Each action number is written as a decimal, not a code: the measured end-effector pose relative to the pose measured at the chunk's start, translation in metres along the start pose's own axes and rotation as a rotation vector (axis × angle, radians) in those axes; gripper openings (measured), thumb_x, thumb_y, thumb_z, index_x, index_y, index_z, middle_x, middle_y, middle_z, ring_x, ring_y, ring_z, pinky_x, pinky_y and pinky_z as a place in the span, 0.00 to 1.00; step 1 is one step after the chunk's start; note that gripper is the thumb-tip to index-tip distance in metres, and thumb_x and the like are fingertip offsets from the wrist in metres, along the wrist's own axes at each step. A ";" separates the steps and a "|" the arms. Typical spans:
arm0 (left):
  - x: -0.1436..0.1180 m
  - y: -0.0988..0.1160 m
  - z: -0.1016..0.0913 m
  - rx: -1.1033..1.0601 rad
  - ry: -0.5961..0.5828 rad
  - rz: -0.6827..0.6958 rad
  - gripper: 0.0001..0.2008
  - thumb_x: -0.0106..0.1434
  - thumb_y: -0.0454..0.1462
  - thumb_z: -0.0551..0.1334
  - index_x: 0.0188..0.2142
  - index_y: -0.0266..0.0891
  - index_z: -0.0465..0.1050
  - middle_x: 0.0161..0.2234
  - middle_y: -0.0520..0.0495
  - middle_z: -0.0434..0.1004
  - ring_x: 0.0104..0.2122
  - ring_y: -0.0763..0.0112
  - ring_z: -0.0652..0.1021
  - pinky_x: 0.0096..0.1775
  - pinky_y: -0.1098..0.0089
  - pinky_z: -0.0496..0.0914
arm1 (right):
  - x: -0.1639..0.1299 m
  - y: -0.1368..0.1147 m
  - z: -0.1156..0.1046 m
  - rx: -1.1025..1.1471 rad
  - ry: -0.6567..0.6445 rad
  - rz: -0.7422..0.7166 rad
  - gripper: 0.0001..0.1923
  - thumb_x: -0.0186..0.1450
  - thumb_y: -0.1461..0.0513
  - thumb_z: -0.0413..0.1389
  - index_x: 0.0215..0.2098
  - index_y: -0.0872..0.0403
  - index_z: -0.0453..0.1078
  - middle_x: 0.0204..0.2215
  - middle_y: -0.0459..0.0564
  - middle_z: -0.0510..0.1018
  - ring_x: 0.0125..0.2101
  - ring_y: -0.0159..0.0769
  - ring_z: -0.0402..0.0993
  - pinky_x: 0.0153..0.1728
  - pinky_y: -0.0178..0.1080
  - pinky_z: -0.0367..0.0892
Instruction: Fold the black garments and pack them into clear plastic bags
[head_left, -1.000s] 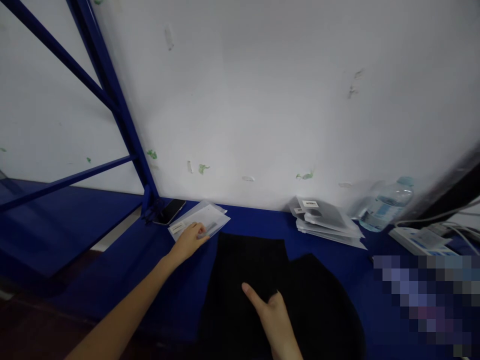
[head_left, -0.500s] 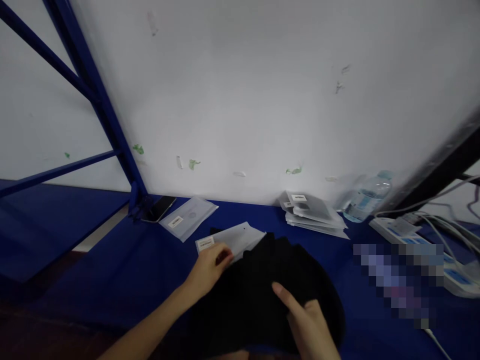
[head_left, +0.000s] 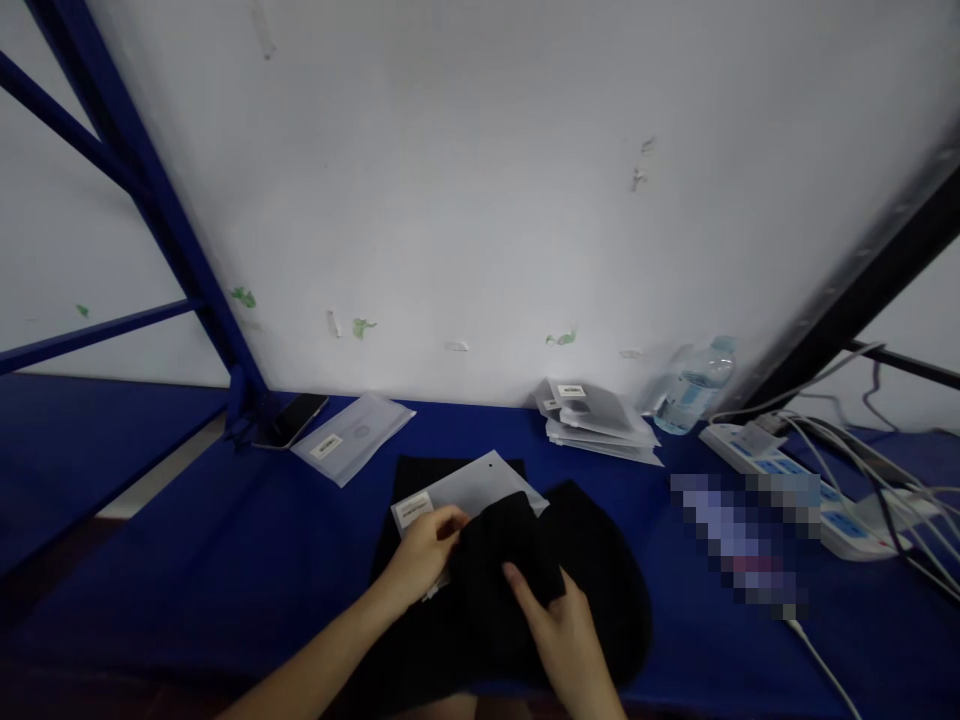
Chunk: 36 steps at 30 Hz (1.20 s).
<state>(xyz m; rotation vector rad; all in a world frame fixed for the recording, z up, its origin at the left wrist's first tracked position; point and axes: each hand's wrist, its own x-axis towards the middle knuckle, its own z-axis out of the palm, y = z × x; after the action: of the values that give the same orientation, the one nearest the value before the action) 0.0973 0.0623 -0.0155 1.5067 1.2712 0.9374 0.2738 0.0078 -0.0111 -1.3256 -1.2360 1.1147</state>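
A piece of black cloth [head_left: 499, 575] is bunched up in front of me, with its folded edge raised. My right hand [head_left: 562, 635] grips it from the right, thumb on top and fingers behind the fold. At the fold's left edge, my left hand [head_left: 429, 548] pinches the cloth, though its fingertips are partly hidden. A frosted plastic zip bag [head_left: 469, 487] with a white barcode label lies just behind my left hand, partly covered by the cloth. More black fabric [head_left: 600, 570] spreads out on the right and beneath the bag.
Another labelled zip bag [head_left: 352, 440] and a phone [head_left: 296, 420] lie at the back left. Several stacked bags [head_left: 600, 425], a leaning water bottle [head_left: 694, 390] and a power strip [head_left: 795, 485] with cables are on the right. Blue frame bars [head_left: 172, 230] rise at left.
My right hand has lifted and folded the black cloth toward my left hand. More of the fabric beneath the bag now shows. The view has shifted slightly to the right.
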 end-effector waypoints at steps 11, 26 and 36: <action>-0.022 0.019 -0.002 0.520 0.245 0.462 0.10 0.70 0.36 0.49 0.35 0.43 0.67 0.32 0.49 0.70 0.33 0.69 0.73 0.39 0.68 0.69 | 0.006 0.005 0.006 -0.674 -0.105 -0.233 0.21 0.60 0.65 0.51 0.52 0.60 0.69 0.32 0.59 0.82 0.30 0.47 0.80 0.31 0.40 0.72; -0.027 0.023 0.006 0.701 0.072 0.581 0.11 0.71 0.34 0.48 0.39 0.41 0.68 0.34 0.47 0.72 0.32 0.66 0.76 0.36 0.66 0.72 | 0.035 -0.011 0.000 -0.046 -0.087 -0.011 0.19 0.59 0.50 0.58 0.35 0.57 0.78 0.34 0.53 0.83 0.41 0.50 0.78 0.43 0.43 0.70; -0.024 0.026 0.001 0.681 0.101 0.540 0.09 0.70 0.32 0.50 0.38 0.41 0.67 0.33 0.48 0.72 0.32 0.68 0.76 0.36 0.67 0.71 | 0.017 -0.005 0.009 0.451 -0.054 0.298 0.19 0.57 0.50 0.61 0.38 0.56 0.72 0.34 0.51 0.80 0.36 0.42 0.79 0.31 0.36 0.73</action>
<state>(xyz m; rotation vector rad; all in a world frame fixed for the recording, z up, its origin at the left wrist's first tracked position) 0.1013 0.0377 0.0093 2.4461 1.3552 0.9666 0.2657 0.0258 -0.0067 -1.1543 -0.7707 1.5438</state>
